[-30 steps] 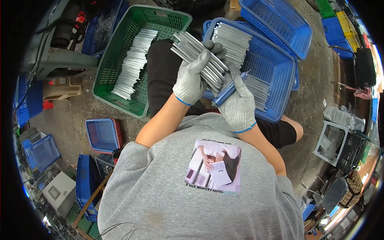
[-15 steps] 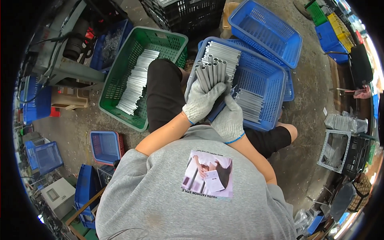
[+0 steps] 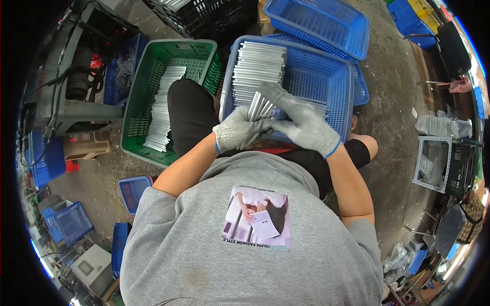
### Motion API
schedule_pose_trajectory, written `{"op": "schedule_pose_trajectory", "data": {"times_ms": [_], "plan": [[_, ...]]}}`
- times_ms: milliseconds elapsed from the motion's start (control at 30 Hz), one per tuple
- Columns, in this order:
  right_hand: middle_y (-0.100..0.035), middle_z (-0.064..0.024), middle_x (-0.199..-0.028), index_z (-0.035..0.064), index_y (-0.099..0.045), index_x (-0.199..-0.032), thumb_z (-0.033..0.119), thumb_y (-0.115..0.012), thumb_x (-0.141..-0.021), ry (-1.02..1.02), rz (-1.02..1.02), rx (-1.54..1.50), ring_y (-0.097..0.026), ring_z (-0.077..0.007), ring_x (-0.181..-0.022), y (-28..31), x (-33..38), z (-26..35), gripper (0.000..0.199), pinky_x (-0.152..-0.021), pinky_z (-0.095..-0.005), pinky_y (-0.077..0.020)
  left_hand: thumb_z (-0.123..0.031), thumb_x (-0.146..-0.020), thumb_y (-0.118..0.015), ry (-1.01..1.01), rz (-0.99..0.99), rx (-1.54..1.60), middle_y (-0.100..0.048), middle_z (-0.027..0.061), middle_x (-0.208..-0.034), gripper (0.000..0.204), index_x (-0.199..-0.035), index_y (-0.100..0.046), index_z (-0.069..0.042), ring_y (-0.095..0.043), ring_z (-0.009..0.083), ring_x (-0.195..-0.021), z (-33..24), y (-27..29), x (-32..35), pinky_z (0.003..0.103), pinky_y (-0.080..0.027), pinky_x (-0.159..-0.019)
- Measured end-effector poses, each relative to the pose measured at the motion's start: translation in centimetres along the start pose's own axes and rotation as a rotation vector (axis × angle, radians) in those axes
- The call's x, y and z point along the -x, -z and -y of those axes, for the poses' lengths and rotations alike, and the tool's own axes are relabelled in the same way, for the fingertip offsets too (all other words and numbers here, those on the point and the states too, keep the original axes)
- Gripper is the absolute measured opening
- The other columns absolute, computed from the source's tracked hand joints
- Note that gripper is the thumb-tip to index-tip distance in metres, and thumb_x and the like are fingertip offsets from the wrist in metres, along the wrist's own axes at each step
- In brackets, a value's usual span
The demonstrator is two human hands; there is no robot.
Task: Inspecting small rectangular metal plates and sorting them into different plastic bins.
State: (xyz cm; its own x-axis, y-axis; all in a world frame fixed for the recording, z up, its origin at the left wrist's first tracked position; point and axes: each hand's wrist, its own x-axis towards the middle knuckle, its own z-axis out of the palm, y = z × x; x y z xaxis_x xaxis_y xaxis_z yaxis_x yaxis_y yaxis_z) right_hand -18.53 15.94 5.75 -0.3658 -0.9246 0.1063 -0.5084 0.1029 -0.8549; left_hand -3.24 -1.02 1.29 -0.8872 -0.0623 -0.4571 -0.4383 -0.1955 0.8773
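My left hand point(image 3: 239, 129), in a grey-white knit glove, is closed around a bundle of silvery metal tubes point(image 3: 259, 106). The right hand point(image 3: 306, 125), gloved alike, lies beside the bundle with its fingers stretched over the far tube ends and its thumb apart, near the left fingers. Both hands are over the near edge of a blue plastic basket point(image 3: 347, 97). A layer of similar tubes point(image 3: 259, 64) lies along that basket's left side. More tubes, at its near right, are largely hidden by my right hand.
On the left, a green basket point(image 3: 133, 109) holds a row of tubes point(image 3: 162, 115) beside my knee. Another blue basket point(image 3: 319, 25) stands behind, next to a black crate point(image 3: 219, 20). A metal-framed machine point(image 3: 92, 109) is at far left; a black crate point(image 3: 459, 168) stands far right.
The bundle has come lower and nearer my body, tilting so its open ends no longer face up. My right hand has moved from beneath the bundle to its right side, fingers stretched out.
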Motion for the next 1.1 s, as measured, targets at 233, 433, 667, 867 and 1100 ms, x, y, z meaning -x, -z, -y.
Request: {"op": "schedule_pose_trajectory", "data": {"times_ms": [233, 433, 667, 867, 1100], "plan": [[-0.075, -0.0123, -0.121, 0.0086, -0.057, -0.150, 0.010, -0.068, -0.094, -0.494, -0.030, -0.247, -0.071, -0.0224, -0.096, 0.1, -1.0, 1.0, 0.057, -0.088, -0.0336, -0.0566, -0.010, -0.099, -0.071, 0.018, -0.084, 0.054, -0.071, 0.0032, -0.085, 0.010, -0.107, -0.073, -0.005, -0.054, 0.0075, -0.064, 0.6, 1.6, 0.1, 0.023, -0.046, -0.056], [-0.079, -0.0115, -0.103, 0.0058, -0.068, -0.131, 0.019, -0.070, -0.094, -0.451, -0.062, 0.083, -0.070, -0.0222, -0.072, 0.0, 0.8, -2.4, 0.039, -0.068, -0.0319, -0.0551, -0.003, -0.095, -0.071, -0.239, -0.241, -0.223, -0.072, 0.0011, -0.087, 0.009, -0.104, -0.074, -0.004, -0.063, 0.0097, -0.074, 2.0, 3.8, -0.7, 0.024, -0.052, -0.067], [-0.079, -0.0098, -0.085, 0.0048, -0.079, -0.105, 0.020, -0.070, -0.093, -0.276, -0.121, 0.326, -0.067, -0.0240, -0.059, 0.2, 1.1, -0.8, 0.021, -0.058, -0.0329, -0.0517, 0.001, -0.086, -0.071, -0.559, -0.396, -0.743, -0.075, 0.0036, -0.092, 0.023, -0.106, -0.077, -0.007, -0.067, 0.0179, -0.077, 1.4, 5.1, -0.7, 0.029, -0.054, -0.076], [-0.077, -0.0072, -0.077, 0.0057, -0.080, -0.102, 0.021, -0.072, -0.091, -0.305, 0.006, 0.456, -0.066, -0.0258, -0.057, 0.5, 0.7, 0.5, 0.020, -0.057, -0.0351, -0.0507, -0.008, -0.076, -0.076, -0.686, -0.379, -0.895, -0.078, 0.0046, -0.097, 0.031, -0.107, -0.079, -0.010, -0.071, 0.0235, -0.085, 0.4, 5.3, -0.3, 0.035, -0.053, -0.086], [-0.072, -0.0057, -0.065, 0.0134, -0.077, -0.085, 0.032, -0.064, -0.096, -0.106, -0.023, 0.590, -0.061, -0.0217, -0.049, -0.4, 0.3, -0.7, 0.025, -0.046, -0.0343, -0.0477, -0.016, -0.075, -0.078, -0.740, -0.364, -0.924, -0.078, 0.0038, -0.096, 0.031, -0.106, -0.079, -0.010, -0.071, 0.0237, -0.087, 0.5, 4.9, 0.0, 0.036, -0.052, -0.089]]}}
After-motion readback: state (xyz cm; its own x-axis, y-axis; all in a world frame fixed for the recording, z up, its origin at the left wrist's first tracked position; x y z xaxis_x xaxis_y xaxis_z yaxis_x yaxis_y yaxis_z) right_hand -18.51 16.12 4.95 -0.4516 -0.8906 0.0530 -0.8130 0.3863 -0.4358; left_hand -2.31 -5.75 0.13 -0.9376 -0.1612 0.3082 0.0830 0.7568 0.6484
